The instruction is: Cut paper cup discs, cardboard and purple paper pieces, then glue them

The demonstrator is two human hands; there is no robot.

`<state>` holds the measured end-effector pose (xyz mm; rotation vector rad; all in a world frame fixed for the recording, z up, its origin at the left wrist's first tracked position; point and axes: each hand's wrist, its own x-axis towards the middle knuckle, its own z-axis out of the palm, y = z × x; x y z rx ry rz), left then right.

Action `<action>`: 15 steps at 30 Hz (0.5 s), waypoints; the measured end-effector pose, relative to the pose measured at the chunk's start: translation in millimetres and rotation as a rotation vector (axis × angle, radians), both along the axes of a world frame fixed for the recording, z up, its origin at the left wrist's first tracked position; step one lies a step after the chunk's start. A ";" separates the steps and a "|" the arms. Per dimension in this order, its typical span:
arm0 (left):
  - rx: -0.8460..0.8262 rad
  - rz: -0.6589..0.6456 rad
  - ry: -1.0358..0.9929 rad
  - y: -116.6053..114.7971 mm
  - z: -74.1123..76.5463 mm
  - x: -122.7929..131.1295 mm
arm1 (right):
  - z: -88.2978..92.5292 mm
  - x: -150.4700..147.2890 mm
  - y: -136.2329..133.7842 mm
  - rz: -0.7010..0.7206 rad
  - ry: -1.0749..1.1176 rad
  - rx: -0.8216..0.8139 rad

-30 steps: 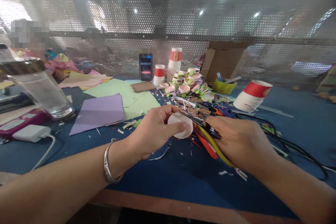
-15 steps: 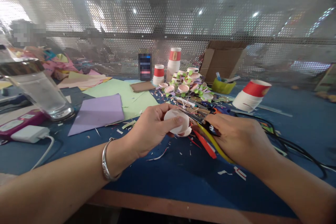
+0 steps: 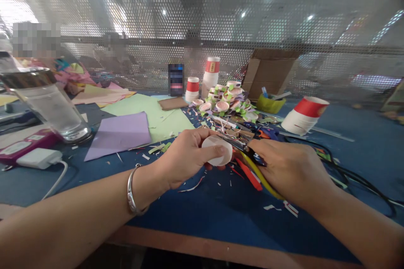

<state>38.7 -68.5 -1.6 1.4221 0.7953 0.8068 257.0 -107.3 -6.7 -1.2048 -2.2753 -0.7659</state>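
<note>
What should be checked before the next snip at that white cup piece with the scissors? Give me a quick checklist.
1. Left hand grip on the white cup piece: ok, it is pinched and held above the table.
2. Right hand on the scissors: ok, the yellow handles sit in the hand.
3. Blades at the piece's right edge: ok.
4. Left hand clear of the blades: cannot tell, it lies close.
5. Black cable apart from the scissors: ok, it runs off to the right on the blue table.
</note>
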 end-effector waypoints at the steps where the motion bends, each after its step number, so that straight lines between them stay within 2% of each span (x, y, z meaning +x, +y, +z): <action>1: -0.010 -0.005 -0.003 0.3 0.3 -0.2 | 0.5 0.0 -0.2 -0.006 -0.005 -0.001; 15: -0.009 -0.110 0.057 3.5 0.6 -4.6 | -1.4 -1.0 0.7 0.026 -0.039 0.007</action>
